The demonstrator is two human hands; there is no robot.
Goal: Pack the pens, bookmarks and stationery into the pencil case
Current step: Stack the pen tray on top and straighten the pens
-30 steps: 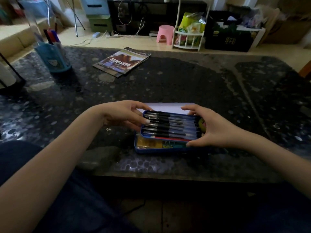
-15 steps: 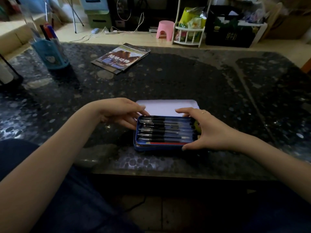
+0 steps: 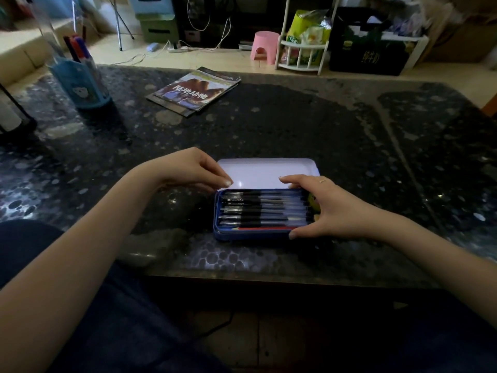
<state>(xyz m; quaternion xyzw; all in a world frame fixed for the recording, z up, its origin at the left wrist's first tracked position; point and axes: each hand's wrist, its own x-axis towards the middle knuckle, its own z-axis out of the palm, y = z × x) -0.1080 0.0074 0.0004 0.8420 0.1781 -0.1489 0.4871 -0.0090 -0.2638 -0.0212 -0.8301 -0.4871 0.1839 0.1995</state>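
Pens' (image 3: 265, 211) right ends behind right hand (image 3: 330, 208)

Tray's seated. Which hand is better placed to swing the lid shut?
Left, probably. The left hand has fingertips at the open lid near its hinge corner; the right hand spans the pencil case.

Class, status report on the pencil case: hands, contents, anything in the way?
Left hand at lid corner; right hand grips pencil case. Pens in. Nothing obstructing.

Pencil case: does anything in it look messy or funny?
Nothing stands out. The pens lie side by side in the pencil case, a red pencil along the near edge. The lid lies open behind. Both hands touch the case.
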